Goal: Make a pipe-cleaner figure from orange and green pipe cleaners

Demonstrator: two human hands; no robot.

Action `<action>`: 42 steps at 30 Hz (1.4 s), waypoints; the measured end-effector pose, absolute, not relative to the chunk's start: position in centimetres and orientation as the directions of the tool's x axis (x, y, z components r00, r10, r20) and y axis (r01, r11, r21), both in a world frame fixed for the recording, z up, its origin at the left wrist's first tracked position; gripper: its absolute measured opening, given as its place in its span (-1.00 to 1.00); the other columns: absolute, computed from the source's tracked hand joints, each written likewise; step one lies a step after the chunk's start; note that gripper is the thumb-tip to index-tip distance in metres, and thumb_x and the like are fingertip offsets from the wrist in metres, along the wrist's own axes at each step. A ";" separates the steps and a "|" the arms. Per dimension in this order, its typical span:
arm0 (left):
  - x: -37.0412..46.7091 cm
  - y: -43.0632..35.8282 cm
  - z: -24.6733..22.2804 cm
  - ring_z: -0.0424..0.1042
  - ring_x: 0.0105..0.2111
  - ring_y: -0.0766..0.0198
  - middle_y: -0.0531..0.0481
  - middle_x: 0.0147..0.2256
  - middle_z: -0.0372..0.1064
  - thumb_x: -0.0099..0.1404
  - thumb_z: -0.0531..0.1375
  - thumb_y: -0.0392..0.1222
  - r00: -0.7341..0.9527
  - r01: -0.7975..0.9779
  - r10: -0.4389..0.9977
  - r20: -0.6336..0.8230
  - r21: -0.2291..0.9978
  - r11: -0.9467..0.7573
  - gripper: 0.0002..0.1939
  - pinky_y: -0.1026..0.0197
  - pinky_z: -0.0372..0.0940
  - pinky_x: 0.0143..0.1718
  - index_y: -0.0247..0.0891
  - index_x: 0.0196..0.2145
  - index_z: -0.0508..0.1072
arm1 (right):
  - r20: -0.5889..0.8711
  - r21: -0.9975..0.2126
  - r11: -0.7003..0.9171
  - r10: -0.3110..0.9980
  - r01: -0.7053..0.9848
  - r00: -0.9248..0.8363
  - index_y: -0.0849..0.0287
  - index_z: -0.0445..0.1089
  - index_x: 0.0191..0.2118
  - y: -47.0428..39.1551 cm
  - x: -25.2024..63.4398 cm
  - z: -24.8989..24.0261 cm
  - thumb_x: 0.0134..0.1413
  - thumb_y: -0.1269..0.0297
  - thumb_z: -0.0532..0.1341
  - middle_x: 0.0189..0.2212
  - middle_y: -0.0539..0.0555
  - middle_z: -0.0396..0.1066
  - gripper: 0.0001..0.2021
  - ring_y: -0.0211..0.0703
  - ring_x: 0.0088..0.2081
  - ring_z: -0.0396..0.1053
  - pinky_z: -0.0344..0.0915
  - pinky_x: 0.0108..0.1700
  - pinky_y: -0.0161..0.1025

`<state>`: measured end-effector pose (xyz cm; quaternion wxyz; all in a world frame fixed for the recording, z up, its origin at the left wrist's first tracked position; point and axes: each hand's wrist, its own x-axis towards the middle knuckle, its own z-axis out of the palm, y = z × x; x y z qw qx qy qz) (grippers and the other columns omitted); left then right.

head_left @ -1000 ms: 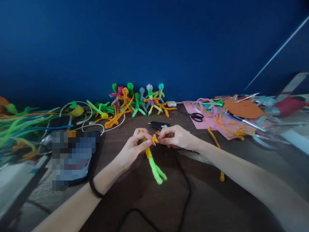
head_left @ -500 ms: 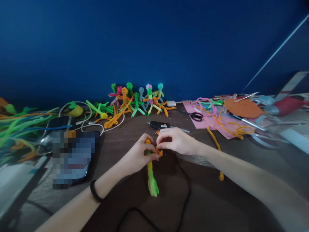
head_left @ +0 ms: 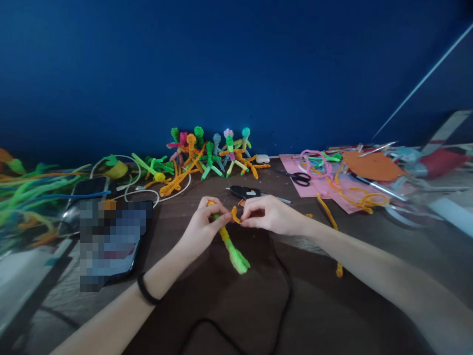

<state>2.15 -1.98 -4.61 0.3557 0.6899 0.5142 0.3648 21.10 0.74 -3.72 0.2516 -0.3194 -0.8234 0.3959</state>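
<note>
My left hand (head_left: 204, 223) is closed around a green and yellow fuzzy figure (head_left: 234, 251), whose light green end points down and to the right. Between my two hands is a short curled orange pipe cleaner (head_left: 235, 215). The fingertips of my right hand (head_left: 264, 213) pinch its right side, and my left fingertips are right by its other end. Just behind my right hand lies a black glue gun (head_left: 246, 191). Part of the figure is hidden under my left fingers.
Several pipe-cleaner figures (head_left: 210, 158) stand along the blue wall. Black scissors (head_left: 301, 178) rest on pink sheets (head_left: 345, 199) at right. A phone (head_left: 127, 246) and loose pipe cleaners (head_left: 33, 190) are at left. A black cable (head_left: 286, 291) runs in front.
My left hand has shifted left and slightly up, and the figure's lower end has swung up and to the right. The orange piece has moved up and left, between my fingertips.
</note>
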 end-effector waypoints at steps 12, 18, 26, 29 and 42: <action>2.3 -2.4 -4.4 0.22 -0.16 0.22 -0.01 -0.27 0.11 0.10 0.19 -0.13 0.538 0.403 0.843 0.009 0.875 -0.267 -0.83 0.19 0.11 -0.05 -0.23 -0.56 0.47 | 0.002 -0.874 0.339 0.720 0.349 -0.694 0.26 0.41 -0.46 1.2 21.3 -4.4 -0.15 0.34 0.27 -0.50 -0.02 0.34 -0.91 -0.32 -0.45 0.28 0.19 -0.38 -0.36; 2.5 -2.3 -4.7 0.25 -0.23 0.24 -0.01 -0.27 0.13 0.08 0.19 -0.16 0.531 0.469 0.847 -0.025 0.841 -0.269 -0.85 0.19 0.17 -0.13 -0.24 -0.56 0.48 | 0.200 -0.737 0.567 0.701 0.367 -0.684 0.24 0.41 -0.46 0.2 21.2 -3.3 -0.07 0.47 0.20 -0.47 -0.01 0.34 -0.94 -0.34 -0.43 0.26 0.16 -0.37 -0.37; 2.6 -2.4 -4.9 0.26 -0.31 0.25 -0.02 -0.33 0.16 0.12 0.13 -0.18 0.414 0.538 0.910 0.001 0.806 -0.246 -0.79 0.18 0.19 -0.26 -0.28 -0.60 0.44 | 0.344 -0.600 0.698 0.667 0.391 -0.661 0.23 0.38 -0.47 -0.8 20.6 -3.2 -0.02 0.45 0.18 -0.50 -0.01 0.31 -0.93 -0.34 -0.44 0.24 0.15 -0.38 -0.38; 2.3 -2.3 -4.9 0.27 -0.28 0.24 -0.04 -0.27 0.16 0.10 0.14 -0.20 0.402 0.498 0.915 0.015 0.836 -0.232 -0.86 0.18 0.22 -0.25 -0.27 -0.54 0.44 | 0.361 -0.628 0.645 0.737 0.435 -0.572 0.23 0.35 -0.47 -0.5 20.7 -3.2 -0.02 0.43 0.19 -0.51 -0.03 0.29 -0.94 -0.37 -0.47 0.23 0.15 -0.41 -0.39; 2.1 -2.2 -4.6 0.26 -0.24 0.22 -0.05 -0.26 0.15 0.06 0.15 -0.22 0.176 0.509 0.980 0.097 0.843 -0.175 -0.88 0.21 0.21 -0.26 -0.27 -0.53 0.46 | 0.410 -0.670 0.634 0.750 0.387 -0.518 0.25 0.39 -0.43 -0.6 20.2 -3.7 -0.03 0.44 0.19 -0.46 0.03 0.33 -0.96 -0.32 -0.42 0.29 0.23 -0.37 -0.36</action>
